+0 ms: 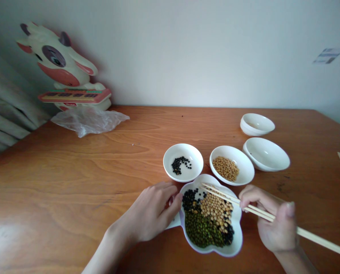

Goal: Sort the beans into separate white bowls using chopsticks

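**Two hands work over a lobed white dish (238, 228) of mixed beans on a wooden table (73, 171).**

A toy cow (56, 57) and a plastic bag (87, 121) sit far left; stacked bowls (257, 123) and a wide bowl (267, 158) stand far right. Just beyond the dish, within easy reach, are a left bowl (184, 150) of black beans (178, 165) and a right bowl (235, 152) of soybeans (225, 168). The dish sits near the table's near edge, holding mixed beans (207, 217). The left hand (150, 213) curls its fingers against the dish's left rim, seemingly to steady it. The right hand (275, 224) clenches chopsticks (315, 239), their tips reaching over the beans; whether they grasp a bean cannot be told.
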Demonstrator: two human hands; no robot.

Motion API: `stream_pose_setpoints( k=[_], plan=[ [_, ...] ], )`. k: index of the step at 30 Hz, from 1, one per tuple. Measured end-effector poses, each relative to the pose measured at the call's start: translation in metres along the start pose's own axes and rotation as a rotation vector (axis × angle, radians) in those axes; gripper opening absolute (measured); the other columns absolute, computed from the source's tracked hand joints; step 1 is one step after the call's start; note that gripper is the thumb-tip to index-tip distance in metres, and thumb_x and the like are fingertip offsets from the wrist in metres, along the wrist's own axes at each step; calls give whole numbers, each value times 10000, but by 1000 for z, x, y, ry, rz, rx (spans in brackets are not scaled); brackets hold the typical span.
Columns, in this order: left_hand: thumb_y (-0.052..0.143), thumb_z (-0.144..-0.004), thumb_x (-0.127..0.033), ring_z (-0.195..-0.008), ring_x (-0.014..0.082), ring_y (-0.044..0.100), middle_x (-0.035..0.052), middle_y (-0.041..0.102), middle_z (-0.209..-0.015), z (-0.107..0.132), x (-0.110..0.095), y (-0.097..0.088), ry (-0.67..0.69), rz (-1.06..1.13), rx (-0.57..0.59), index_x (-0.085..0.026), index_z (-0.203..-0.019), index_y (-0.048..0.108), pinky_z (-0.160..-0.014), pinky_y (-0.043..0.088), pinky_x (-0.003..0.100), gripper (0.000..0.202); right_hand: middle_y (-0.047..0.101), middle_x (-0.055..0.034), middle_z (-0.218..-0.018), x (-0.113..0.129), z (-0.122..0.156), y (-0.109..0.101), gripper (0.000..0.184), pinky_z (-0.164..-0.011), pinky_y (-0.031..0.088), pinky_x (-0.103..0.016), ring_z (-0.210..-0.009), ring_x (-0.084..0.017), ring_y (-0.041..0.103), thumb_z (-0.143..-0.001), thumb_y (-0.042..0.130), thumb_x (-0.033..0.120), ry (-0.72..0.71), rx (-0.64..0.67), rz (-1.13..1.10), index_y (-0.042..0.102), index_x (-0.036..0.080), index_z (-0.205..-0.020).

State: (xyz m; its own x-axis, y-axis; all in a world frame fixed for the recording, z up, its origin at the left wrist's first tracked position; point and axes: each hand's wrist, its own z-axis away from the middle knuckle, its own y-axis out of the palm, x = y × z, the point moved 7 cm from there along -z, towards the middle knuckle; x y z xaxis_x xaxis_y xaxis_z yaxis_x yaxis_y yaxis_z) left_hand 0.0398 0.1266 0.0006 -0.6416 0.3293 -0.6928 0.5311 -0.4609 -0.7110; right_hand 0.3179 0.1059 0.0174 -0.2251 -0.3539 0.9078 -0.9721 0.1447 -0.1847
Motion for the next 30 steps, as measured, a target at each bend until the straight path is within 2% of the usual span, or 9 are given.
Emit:
stream_pose_setpoints(
  k=[8, 15, 30],
  plan=[
    [398, -1233, -453, -837, 225, 671, 47, 698, -899, -2, 0, -1, -16, -19, 11, -223, -882, 592, -807, 490, 344, 462, 632, -65, -568, -1, 4, -11, 866, -509, 449, -357, -568, -234, 563, -1049, 347, 900, 61, 24, -58, 779, 273, -637],
    [412, -1235, -434, -865, 233, 688, 53, 718, -919, 0, 1, 0, -11, -21, 2, -221, -905, 613, -844, 510, 353, 441, 646, -72, -590, -9, 8, -10, 910, -507, 451, -358, -541, -222, 575, -1059, 297, 897, 66, 5, -26, 763, 247, -625],
    [409, -1239, -446, -864, 232, 680, 49, 716, -926, 0, 3, 0, -8, -18, 0, -225, -909, 614, -847, 503, 356, 447, 639, -79, -561, -4, 6, -13, 868, -510, 444, -376, -553, -234, 574, -1106, 332, 814, -1, -37, -74, 790, 260, -619]
  ],
)
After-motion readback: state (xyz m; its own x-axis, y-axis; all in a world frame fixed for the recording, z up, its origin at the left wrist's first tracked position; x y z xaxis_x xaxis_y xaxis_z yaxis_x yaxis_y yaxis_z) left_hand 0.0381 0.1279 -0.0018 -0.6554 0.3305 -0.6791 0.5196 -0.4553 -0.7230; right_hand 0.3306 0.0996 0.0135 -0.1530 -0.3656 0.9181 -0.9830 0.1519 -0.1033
